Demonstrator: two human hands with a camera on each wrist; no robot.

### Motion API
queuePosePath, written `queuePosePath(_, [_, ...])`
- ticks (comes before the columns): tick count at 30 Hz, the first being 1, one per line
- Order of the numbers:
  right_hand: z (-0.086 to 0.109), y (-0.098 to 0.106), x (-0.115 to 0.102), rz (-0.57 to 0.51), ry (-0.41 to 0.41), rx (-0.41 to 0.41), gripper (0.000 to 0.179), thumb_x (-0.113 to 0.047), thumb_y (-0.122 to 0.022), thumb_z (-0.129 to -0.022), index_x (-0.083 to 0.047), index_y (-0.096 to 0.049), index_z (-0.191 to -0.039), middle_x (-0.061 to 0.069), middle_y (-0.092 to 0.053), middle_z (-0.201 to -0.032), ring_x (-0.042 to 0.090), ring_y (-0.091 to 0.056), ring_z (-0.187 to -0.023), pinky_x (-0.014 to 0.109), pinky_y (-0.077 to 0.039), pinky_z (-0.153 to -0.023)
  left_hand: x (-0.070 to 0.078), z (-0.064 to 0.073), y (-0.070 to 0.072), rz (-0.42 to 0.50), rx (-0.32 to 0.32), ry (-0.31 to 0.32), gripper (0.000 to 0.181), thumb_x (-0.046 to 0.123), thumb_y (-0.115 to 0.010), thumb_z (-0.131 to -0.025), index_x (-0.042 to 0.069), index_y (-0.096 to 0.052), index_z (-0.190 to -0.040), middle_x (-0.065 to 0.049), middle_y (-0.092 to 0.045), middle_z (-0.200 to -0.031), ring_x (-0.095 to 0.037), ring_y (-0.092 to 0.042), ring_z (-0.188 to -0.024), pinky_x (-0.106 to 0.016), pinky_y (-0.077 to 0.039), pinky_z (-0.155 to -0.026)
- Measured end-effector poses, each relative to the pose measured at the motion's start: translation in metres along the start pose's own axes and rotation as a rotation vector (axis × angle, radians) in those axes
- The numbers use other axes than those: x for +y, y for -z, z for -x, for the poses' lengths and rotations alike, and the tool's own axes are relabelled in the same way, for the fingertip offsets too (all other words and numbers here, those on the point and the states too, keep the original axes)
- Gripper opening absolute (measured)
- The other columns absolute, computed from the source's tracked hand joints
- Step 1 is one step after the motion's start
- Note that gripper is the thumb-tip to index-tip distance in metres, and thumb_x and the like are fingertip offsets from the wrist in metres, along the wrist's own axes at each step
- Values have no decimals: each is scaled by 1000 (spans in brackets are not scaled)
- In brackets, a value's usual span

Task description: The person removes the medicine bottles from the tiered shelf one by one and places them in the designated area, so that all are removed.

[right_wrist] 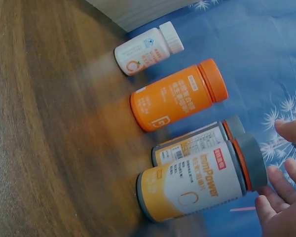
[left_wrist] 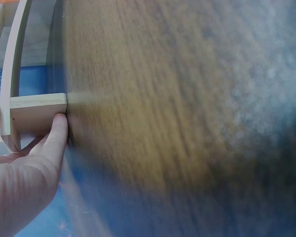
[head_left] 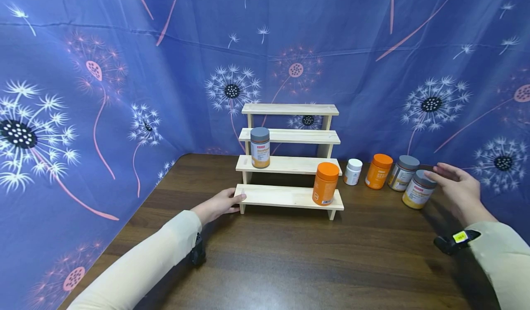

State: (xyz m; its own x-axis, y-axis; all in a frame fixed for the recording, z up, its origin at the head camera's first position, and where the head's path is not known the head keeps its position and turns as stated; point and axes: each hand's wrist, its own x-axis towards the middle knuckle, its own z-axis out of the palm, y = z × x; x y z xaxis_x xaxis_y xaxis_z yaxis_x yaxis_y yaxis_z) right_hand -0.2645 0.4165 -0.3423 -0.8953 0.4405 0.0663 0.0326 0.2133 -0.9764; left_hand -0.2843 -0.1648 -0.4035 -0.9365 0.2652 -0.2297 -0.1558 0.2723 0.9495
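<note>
My left hand [head_left: 220, 205] grips the left end of the lowest step of a wooden tiered display stand [head_left: 290, 196], with the thumb on top; in the left wrist view its fingers [left_wrist: 54, 140] lie against the stand's leg. On that step's right end stands an orange bottle [head_left: 325, 184]. A grey-capped supplement bottle [head_left: 260, 148] stands at the left of the step above. At the right, my right hand [head_left: 459, 192] is beside the grey lid of another supplement bottle [right_wrist: 200, 182], fingertips right at the lid, thumb apart from it in the right wrist view.
Left of that bottle stand a second grey-capped bottle [head_left: 403, 173], an orange bottle [head_left: 378, 172] and a small white bottle [head_left: 353, 172], in a row beside the stand. All are on the brown wooden table [head_left: 314, 264]. A blue dandelion-print cloth [head_left: 364, 84] hangs behind.
</note>
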Motion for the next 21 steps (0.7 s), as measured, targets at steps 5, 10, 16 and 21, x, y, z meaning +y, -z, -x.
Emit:
queuePosePath(5, [2,-3,-6,47,45,-2,66,-35,-79,-80,-28,-51,-139,-42,-57,-81,-22,-51,-77,-1,-39,-61,0,0,0,-4,-2,0,53,17,-47,-103,-9,-28,-145,-28,-45,-138,-36,-45,-132,-43,-48,-107])
queuePosePath(10, [3,-4,-10,71,87,11,70,-38,-77,-82,-26,-47,-143,-42,-56,-84,-22,-48,-85,-2,-38,-64,0,1,0,-1,-5,-4,53,17,-48,-103,-10,-29,-145,-28,-46,-137,-35,-46,-131,-43,-49,-106])
queuePosePath(16, [4,-5,-14,134,99,-5,74,-42,-74,-84,-26,-40,-148,-43,-53,-87,-22,-45,-95,-4,-38,-69,0,1,0,-3,-14,-4,53,17,-47,-103,-11,-28,-145,-28,-45,-137,-35,-45,-131,-43,-48,-107])
queuePosePath(21, [7,-10,-20,111,63,-38,80,-46,-73,-83,-29,-34,-150,-39,-55,-97,-21,-44,-105,4,-31,-108,1,1,-1,-8,-12,1,54,18,-47,-103,-11,-28,-145,-29,-44,-138,-36,-45,-131,-43,-48,-107])
